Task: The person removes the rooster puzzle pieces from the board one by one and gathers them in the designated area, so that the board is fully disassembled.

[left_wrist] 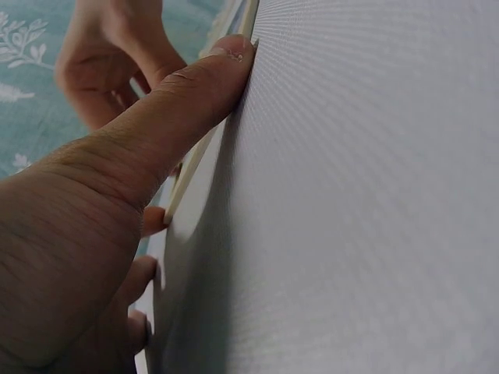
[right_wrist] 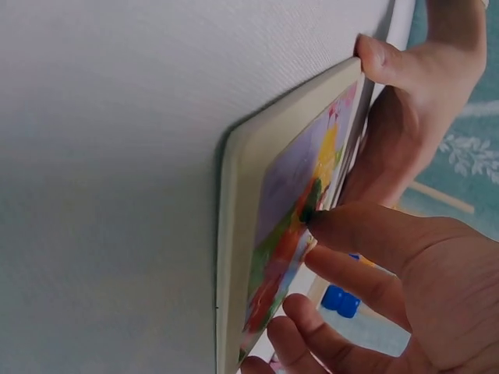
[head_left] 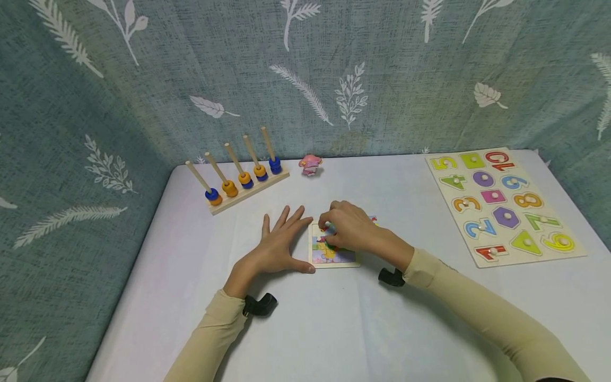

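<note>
A small jigsaw puzzle with a colourful picture lies on the table in a pale wooden frame. My left hand is spread flat at the frame's left side, its thumb and index fingertip against the edge. Over the upper part of the puzzle, my right hand is bent down with thumb and fingers pinching a dark green puzzle piece. The right fingers partly hide that piece and the picture's upper right. Another colourful bit peeks out behind the right hand.
A wooden peg stacker with blue and orange rings stands at the back left. Beside it lies a small pink figure. A number-and-shape peg board lies at the right. Patterned green cloth hangs behind the white table.
</note>
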`<state>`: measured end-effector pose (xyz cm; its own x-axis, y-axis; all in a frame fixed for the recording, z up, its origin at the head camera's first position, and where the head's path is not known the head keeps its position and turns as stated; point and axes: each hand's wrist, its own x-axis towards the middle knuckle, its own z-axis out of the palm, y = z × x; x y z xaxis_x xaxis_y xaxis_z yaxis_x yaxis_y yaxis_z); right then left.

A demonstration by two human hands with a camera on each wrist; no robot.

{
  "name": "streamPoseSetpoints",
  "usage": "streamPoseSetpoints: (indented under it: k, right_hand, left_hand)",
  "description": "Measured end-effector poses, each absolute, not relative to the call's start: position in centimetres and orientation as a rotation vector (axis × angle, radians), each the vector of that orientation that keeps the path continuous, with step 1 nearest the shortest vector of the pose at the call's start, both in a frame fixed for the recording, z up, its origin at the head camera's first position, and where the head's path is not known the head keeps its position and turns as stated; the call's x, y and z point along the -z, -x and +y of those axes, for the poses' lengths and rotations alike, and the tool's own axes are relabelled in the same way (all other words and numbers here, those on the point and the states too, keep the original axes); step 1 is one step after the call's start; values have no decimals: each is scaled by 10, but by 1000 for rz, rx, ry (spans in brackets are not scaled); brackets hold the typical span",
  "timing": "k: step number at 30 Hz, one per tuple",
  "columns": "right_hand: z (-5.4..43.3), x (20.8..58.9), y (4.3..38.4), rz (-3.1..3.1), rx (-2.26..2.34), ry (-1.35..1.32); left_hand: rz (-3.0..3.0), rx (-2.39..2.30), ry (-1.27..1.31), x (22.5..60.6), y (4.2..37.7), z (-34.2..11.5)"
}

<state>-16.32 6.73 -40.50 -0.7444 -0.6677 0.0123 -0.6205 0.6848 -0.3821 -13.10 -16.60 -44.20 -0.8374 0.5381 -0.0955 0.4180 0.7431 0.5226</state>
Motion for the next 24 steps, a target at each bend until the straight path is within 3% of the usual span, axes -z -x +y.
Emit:
streamPoseSetpoints:
  k: [24]
  right_hand:
    - [58,402,158,2797,419,1028]
  left_hand:
    - [2717,-728,-764,444,131,-166]
